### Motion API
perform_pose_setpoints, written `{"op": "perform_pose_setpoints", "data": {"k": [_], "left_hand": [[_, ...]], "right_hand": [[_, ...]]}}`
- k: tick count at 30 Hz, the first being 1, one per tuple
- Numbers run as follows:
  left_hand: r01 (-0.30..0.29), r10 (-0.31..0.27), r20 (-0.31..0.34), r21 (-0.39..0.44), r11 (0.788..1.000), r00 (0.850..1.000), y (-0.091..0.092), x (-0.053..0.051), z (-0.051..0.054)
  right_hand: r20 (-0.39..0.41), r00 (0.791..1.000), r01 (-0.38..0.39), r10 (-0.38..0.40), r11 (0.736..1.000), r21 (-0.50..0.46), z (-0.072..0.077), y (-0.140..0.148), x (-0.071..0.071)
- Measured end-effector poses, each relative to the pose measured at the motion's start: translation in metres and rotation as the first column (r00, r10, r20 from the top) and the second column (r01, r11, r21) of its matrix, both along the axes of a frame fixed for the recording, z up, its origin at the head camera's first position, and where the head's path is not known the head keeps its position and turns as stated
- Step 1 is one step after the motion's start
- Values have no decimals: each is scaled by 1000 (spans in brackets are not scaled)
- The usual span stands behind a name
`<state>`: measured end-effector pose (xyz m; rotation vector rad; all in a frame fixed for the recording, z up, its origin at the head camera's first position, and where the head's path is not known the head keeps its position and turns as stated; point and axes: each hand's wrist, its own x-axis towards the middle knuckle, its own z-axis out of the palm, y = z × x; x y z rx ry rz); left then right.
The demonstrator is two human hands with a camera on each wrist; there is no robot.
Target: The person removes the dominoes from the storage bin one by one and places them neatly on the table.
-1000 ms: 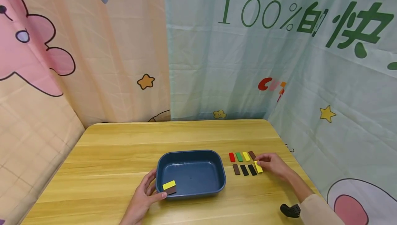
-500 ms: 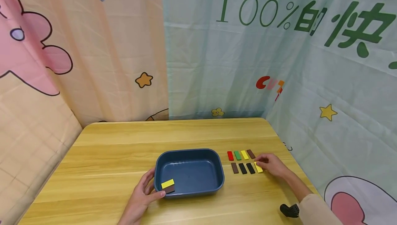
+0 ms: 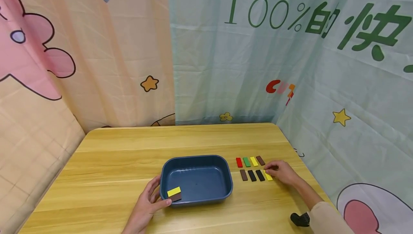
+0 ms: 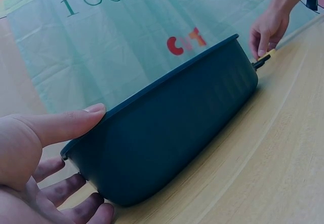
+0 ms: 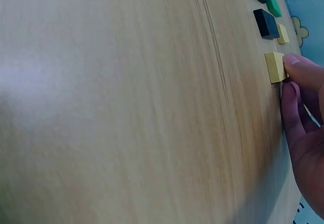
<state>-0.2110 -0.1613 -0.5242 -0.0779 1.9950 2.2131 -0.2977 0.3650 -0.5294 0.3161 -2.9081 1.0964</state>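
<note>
Head view: we begin with the printed cloth point(image 3: 206, 69), which hangs beyond both hands, and with the wood-grained counter point(image 3: 113, 169) beneath them. Smaller than these is the blue tub point(image 3: 206, 180), directly to the right of the left hand point(image 3: 145, 201). That hand grips the tub at its near corner; in the left wrist view we find its thumb along the rim and its fingers bent against the outer wall. Well to the right we note the right hand point(image 3: 281, 172), emerging from a pale sleeve point(image 3: 329, 219), with a black object point(image 3: 300, 220) at the cuff. Its thumb and a finger pinch a yellow block point(image 3: 269, 177), the end piece of the near row; whether the block is clear of the wood we cannot tell.

Among the remaining blocks, we count to the left of the pinching fingers a brown block point(image 3: 243, 175) and two black blocks point(image 3: 256, 175). Beyond that row, left to right, lie a red block point(image 3: 239, 162), a green block point(image 3: 246, 162), a second yellow block point(image 3: 254, 161) and a dark brown block point(image 3: 260, 160), the last just beyond the right fingertips. Inside the tub, beside the left thumb, we see one yellow piece point(image 3: 174, 191) and one brown piece point(image 3: 175, 197) together.
</note>
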Motion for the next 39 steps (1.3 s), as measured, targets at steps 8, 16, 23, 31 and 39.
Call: {"op": "perform_pose_setpoints", "data": {"k": [8, 16, 23, 31, 39], "left_hand": [[-1, 1, -4, -2, 1000, 1000, 0, -1, 1], [0, 0, -3, -1, 1000, 1000, 0, -1, 1], [-1, 1, 3, -1, 1000, 1000, 0, -2, 2], [-3, 3, 7, 3, 1000, 1000, 0, -1, 1], [-1, 1, 2, 7, 1000, 1000, 0, -1, 0]], "right_hand": [[49, 997, 59, -59, 998, 10, 5, -4, -1], [42, 995, 95, -93, 994, -60, 22, -8, -9], [24, 1000, 22, -21, 998, -57, 36, -18, -18], [42, 996, -69, 73, 993, -92, 47, -38, -23], [28, 988, -152, 153, 987, -51, 59, -55, -27]]}}
